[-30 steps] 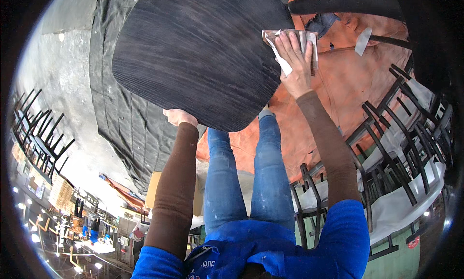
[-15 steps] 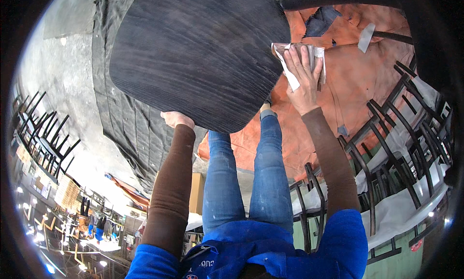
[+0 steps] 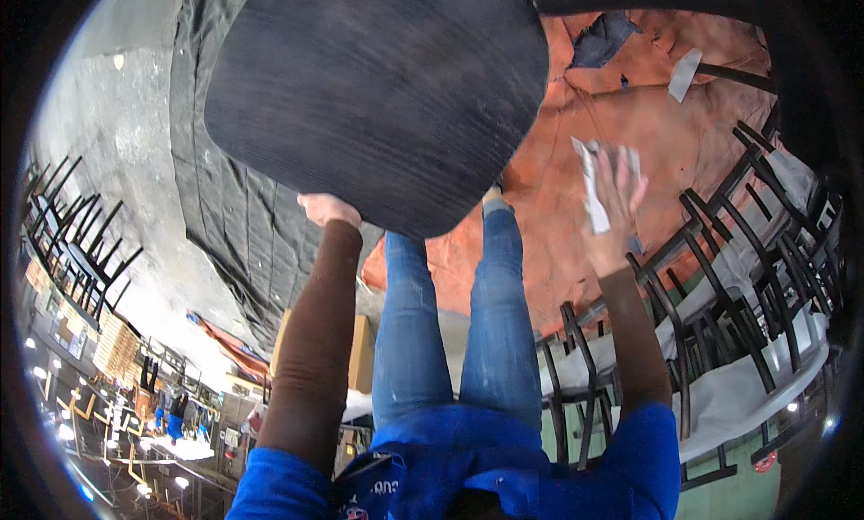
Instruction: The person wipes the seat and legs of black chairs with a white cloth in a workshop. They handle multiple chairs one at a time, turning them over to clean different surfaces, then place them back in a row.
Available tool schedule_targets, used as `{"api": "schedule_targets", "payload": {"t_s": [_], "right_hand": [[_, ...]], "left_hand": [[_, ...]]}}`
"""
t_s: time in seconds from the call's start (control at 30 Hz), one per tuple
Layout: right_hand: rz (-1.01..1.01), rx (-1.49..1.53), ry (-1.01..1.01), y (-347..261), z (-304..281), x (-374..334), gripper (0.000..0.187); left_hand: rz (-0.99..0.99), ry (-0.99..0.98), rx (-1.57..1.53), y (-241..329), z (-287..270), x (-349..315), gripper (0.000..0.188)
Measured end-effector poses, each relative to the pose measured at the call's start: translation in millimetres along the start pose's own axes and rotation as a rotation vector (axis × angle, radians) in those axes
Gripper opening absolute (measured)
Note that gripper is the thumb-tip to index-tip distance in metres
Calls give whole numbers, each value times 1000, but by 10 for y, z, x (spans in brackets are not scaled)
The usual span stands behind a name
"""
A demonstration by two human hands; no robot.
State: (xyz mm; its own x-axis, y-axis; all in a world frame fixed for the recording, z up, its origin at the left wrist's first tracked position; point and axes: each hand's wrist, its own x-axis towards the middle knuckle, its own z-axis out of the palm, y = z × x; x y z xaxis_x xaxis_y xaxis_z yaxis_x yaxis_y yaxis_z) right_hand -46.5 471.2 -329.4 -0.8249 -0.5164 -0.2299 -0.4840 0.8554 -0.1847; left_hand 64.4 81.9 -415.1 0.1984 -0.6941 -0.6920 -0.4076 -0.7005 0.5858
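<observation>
right hand [image 3: 616, 194], now drawn off the dark panel [image 3: 378, 97], holding a folded sheet [image 3: 594, 200].
left hand [image 3: 329, 209] grips the panel's near edge, as before; blue shirt [image 3: 432, 457] bears white lettering [image 3: 382, 488].

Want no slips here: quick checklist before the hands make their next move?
1. Left hand on the dark board: ok, at its near-left edge.
2. Left grip firmness: cannot tell, the fingers' hold under the edge is hidden.
3. Right hand has the folded sheet: ok, held.
4. Right hand clear of the board: ok, apart from it, over the orange floor cover to the right.
5. Sheet's far face fit for use: cannot tell, turned away and blurred.
6. Orange cover free of scraps: not ok, a dark blue scrap lies on it.
</observation>
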Motion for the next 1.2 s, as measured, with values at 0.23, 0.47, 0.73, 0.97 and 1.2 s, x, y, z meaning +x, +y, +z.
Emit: {"api": "schedule_targets", "payload": {"t_s": [0.23,0.47,0.73,0.97,1.2], "right_hand": [[-337,224,327,-1590,695,2104,46],[-315,240,12,-1097,381,1399,70],[-464,135,98,-1340,476,1506,64],[-437,374,428,-3536,683,3558,51],[-565,274,157,-2371,662,1974,62]], "left_hand": [[-76,164,-61,-21,-6,-7,62],[-81,291,15,2,36,-39,66],[-86,229,-77,44,53,-124,61],[-51,175,-177,11,28,-101,58],[-54,209,-162,-69,18,-16,60]]}}
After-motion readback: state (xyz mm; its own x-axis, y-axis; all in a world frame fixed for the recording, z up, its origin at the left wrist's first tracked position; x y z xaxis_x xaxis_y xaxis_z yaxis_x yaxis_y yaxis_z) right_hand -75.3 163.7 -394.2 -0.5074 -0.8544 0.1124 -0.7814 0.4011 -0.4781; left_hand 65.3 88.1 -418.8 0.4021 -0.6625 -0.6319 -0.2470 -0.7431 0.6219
